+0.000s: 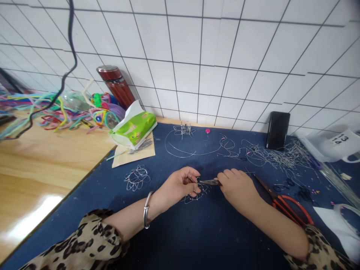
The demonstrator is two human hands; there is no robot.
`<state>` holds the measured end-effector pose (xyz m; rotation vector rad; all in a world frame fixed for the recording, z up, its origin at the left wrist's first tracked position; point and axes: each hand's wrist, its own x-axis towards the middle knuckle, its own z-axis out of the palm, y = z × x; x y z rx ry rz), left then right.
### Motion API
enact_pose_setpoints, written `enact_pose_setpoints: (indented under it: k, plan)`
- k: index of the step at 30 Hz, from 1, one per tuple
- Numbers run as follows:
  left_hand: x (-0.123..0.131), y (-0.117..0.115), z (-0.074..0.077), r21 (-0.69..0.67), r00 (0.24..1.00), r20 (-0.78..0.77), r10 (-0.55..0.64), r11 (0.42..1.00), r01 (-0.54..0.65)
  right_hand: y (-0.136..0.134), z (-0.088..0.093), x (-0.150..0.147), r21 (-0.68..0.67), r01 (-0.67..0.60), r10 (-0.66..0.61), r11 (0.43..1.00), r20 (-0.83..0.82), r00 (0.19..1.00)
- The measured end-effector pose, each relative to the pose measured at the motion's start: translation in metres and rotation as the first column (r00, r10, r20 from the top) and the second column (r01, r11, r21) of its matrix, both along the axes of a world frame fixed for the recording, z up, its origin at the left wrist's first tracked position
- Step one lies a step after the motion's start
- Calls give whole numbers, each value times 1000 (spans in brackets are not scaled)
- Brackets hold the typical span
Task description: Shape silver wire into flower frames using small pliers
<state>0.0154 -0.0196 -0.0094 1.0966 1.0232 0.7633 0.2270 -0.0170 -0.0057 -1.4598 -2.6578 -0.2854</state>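
Note:
Over the dark blue mat (213, 240), my left hand (180, 183) pinches a looped wire piece (194, 197) with small pink beads. My right hand (237, 187) is closed around a pair of pliers (209, 182); their handles are hidden in the fist. The jaws reach left to the wire near my left fingertips, and whether they grip it I cannot tell. A similar wire piece (137, 177) lies to the left of my left hand. Orange-handled scissors (292, 210) rest to the right, beside my right forearm.
Behind the hands lie a wire frame (185, 129), a pink round item (207, 131) and a heap of cut wires (284, 157). A phone (278, 130) leans on the tiled wall. Leftward stand a green tissue pack (135, 129), a red thermos (116, 88) and coloured pipe cleaners (60, 116). A mug (344, 144) stands right.

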Motion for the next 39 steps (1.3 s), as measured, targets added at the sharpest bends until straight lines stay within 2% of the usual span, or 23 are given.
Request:
enact_pose_setpoints:
  k: [22, 39]
  plan:
    - [-1, 0, 4, -11, 999, 26, -35, 999, 35, -1, 3, -1, 91, -51, 53, 995, -12, 999]
    - [-1, -1, 7, -2, 995, 66, -79, 997, 79, 4, -6, 2, -94, -8, 6, 996, -16, 1000]
